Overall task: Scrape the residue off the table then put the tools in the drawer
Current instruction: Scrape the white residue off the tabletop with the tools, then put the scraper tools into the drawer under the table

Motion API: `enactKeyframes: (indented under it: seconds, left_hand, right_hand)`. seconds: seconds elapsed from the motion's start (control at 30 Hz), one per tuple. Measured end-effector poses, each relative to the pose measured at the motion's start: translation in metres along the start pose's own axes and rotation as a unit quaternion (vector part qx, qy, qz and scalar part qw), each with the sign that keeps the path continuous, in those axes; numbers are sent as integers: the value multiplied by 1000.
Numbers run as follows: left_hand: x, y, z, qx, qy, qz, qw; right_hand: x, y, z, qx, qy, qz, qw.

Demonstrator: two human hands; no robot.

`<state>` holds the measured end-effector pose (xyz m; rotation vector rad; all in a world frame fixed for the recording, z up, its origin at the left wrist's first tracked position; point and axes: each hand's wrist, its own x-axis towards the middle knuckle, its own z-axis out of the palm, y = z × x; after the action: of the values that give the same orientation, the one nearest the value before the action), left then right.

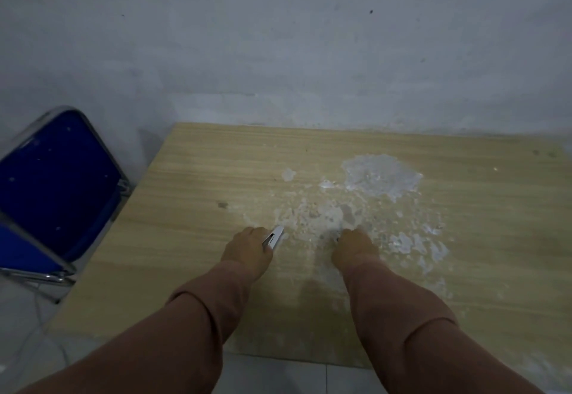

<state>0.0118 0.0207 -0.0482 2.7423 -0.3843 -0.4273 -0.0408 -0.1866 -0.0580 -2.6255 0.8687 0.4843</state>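
Both sleeved forearms reach over table [192, 238]. Left hand [247, 249] gripping a pale scraper [275, 236]; right hand [356, 249] fisted on a tool, mostly hidden. Residue [382, 178] patch ahead, flakes around. Risks: blade gouging the laminate, flakes falling onto the floor. No drawer or container visible.

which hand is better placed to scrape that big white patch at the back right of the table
Right. The right hand sits nearer the big white patch, which lies ahead and to its right. The left hand, with its grip on a scraper, is farther off.
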Motion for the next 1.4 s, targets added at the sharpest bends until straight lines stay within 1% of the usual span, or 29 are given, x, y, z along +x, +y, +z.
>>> enactKeyframes:
  seconds: [0.1, 0.23, 0.37, 0.43, 0.5, 0.6, 0.63, 0.73, 0.83, 0.93, 1.07, 1.17, 1.23, 1.3, 1.4]
  left_hand:
    - [7, 4, 2, 6, -8, -1, 1000]
    - [17, 13, 8, 21, -24, -23, 999]
    - [22, 23, 15, 59, -26, -50, 997]
    - [26, 27, 17, 54, -20, -68, 996]
    - [29, 29, 16, 41, -23, -82, 996]
    - [32, 31, 10, 19, -61, -75, 995]
    - [31, 34, 7, -2, -61, -78, 995]
    - [28, 52, -2, -113, -28, -99, 988]
    - [24, 81, -8, -234, -63, -82, 967]
    - [12, 115, -12, -367, -102, -64, 922]
    - [-15, 161, -7, -461, -176, -53, 868]
    - [-39, 195, 4, -495, -218, -57, 839]
    - [-56, 219, 15, -515, -241, -55, 821]
    - [-70, 241, 28, -520, -253, -49, 814]
    - [-94, 279, 54, -518, -276, -41, 809]
  right_hand:
    - [-2, 2, 1, 61, -36, -5, 997]
    - [-10, 5, 0, 132, -32, -10, 991]
    - [-22, 8, 0, 266, -29, 7, 963]
    - [-27, 11, -2, 305, -36, 9, 951]
    - [-31, 14, -3, 329, -43, 6, 943]
    - [-36, 17, -7, 365, -53, 10, 930]
    - [-39, 18, -10, 378, -54, 10, 924]
    - [-46, 19, -18, 415, -52, 5, 908]
    - [-53, 21, -27, 447, -36, -2, 894]
    - [-64, 29, -38, 495, -9, -1, 869]
    - [-81, 57, -53, 564, 29, 23, 825]
    - [-95, 91, -63, 585, 54, 48, 808]
    - [-105, 118, -68, 607, 66, 70, 789]
    - [-113, 145, -71, 627, 77, 92, 770]
    - [-127, 197, -74, 640, 85, 122, 754]
